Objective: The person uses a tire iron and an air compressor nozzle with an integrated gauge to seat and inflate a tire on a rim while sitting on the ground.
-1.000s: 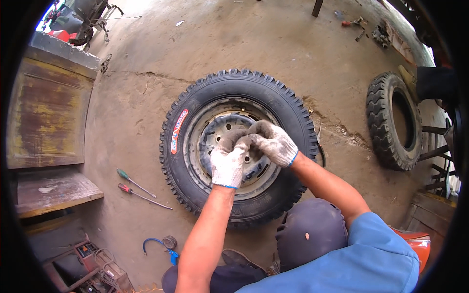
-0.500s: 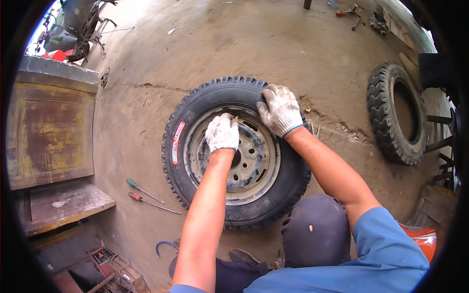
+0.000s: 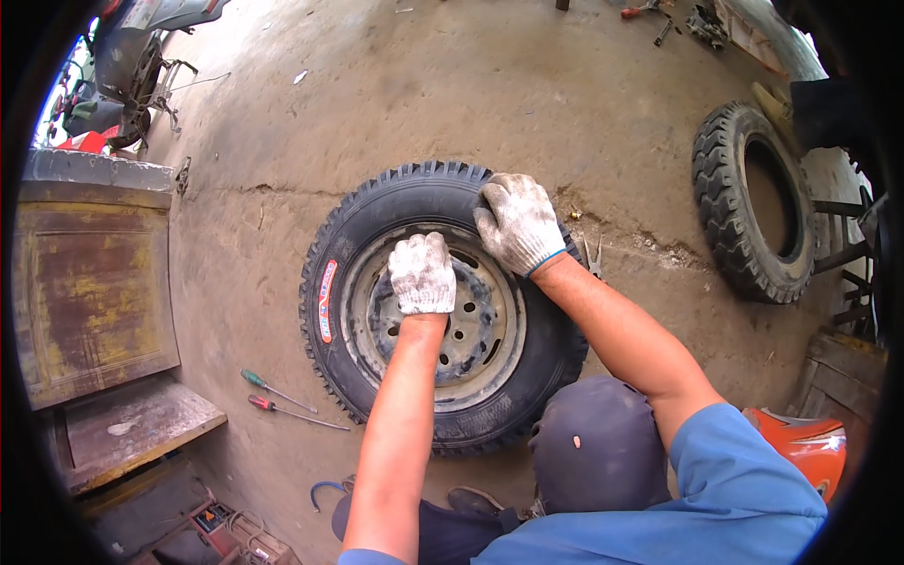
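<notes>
A black tyre (image 3: 527,358) with chunky tread lies flat on the floor, mounted on a worn grey steel wheel (image 3: 476,353). An orange-red label (image 3: 327,301) is stuck to its left sidewall. My left hand (image 3: 422,273), in a soiled white knit glove, is closed over the wheel's upper left part. Whatever its curled fingers hold is hidden beneath them. My right hand (image 3: 518,223), gloved alike, grips the tyre's upper right side, with its fingers bent toward the tread and the thumb on the sidewall.
Green-handled (image 3: 252,379) and red-handled (image 3: 262,403) screwdrivers lie left of the wheel. Another tyre (image 3: 713,202) stands at the right. A worn wooden cabinet (image 3: 99,292) is on the left, with a toolbox (image 3: 212,520) below. My knee (image 3: 598,447) is close to the tyre.
The view has shifted slightly. My left hand's fingers, earlier reaching toward the rim's upper edge, are now curled under. My right hand stays on the tyre.
</notes>
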{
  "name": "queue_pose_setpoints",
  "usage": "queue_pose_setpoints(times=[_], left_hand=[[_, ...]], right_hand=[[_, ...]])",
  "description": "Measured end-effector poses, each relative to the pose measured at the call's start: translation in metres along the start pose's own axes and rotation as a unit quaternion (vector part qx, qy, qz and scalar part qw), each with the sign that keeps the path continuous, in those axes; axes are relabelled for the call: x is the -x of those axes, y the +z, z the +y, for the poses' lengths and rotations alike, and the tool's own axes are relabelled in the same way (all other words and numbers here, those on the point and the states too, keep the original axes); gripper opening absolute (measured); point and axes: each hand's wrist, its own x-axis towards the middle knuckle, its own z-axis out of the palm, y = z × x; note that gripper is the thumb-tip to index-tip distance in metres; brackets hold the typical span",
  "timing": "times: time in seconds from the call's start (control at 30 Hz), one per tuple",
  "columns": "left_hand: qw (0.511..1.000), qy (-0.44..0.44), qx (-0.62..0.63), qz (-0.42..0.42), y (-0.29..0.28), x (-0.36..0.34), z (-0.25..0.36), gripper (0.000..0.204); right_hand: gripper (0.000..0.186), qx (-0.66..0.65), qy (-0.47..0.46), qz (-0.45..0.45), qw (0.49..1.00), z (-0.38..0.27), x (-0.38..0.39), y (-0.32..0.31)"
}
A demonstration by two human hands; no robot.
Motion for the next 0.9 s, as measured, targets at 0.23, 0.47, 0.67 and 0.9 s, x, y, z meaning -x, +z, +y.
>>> queue_pose_setpoints(times=[0.23, 0.47, 0.67, 0.9], left_hand=[[0.990, -0.013, 0.129, 0.058, 0.004, 0.012, -0.004, 0.026], [0.967, -0.117, 0.193, 0.119, 0.010, 0.010, 0.010, 0.033], [0.993, -0.113, 0.036, 0.017, -0.007, 0.015, 0.005, 0.021], [0.991, -0.080, 0.091, 0.049, -0.003, 0.013, 0.002, 0.025]], right_hand=[[0.023, -0.001, -0.006, 0.005, 1.000, 0.002, -0.002, 0.001], [0.022, 0.003, 0.007, -0.006, 1.000, 0.001, -0.001, 0.004], [0.023, -0.002, 0.003, -0.006, 1.000, 0.004, -0.001, 0.001], [0.021, -0.014, 0.005, -0.004, 1.000, 0.002, -0.002, 0.002]])
